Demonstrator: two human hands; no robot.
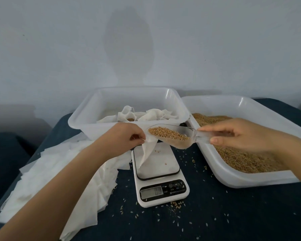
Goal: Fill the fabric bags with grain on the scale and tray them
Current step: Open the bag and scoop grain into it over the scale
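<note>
Filling step: left hand pinching fabric bag over scale, right hand gripping loaded scoop. Next: tip grain into bag mouth.

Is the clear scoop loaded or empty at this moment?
Loaded. The clear scoop, held by the right hand, carries a heap of brown grain at the mouth of the fabric bag.

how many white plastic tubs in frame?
2. One tub stands behind the scale and holds fabric bags. The other tub is to the right and holds grain. None appear hidden.
</note>
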